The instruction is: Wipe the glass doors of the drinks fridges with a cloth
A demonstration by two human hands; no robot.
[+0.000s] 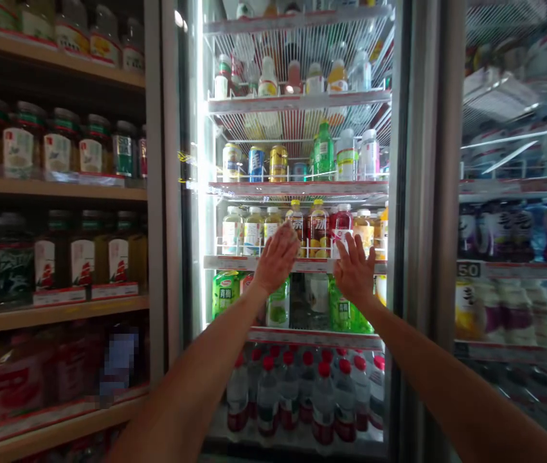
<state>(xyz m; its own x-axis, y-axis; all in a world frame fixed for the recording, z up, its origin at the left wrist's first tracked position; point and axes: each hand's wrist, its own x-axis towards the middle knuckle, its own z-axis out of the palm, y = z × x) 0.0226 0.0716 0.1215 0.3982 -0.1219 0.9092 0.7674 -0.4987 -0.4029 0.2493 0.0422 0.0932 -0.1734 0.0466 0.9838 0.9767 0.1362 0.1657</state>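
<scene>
Both my arms reach into an open drinks fridge. My left hand (277, 258) is up at the middle wire shelf (297, 263), fingers together and stretched toward a row of yellow and orange drink bottles (297, 225). My right hand (354, 269) is beside it, fingers spread flat in front of a red-capped bottle (341, 225). Neither hand holds anything. Green bottles (225, 292) stand on the shelf just below my hands.
Upper fridge shelves carry cans (256, 164) and bottles; the bottom holds red-capped water bottles (302, 392). Wooden shelves with jars (56, 148) stand on the left. The open glass door (514, 225) is on the right, with more drinks showing through it.
</scene>
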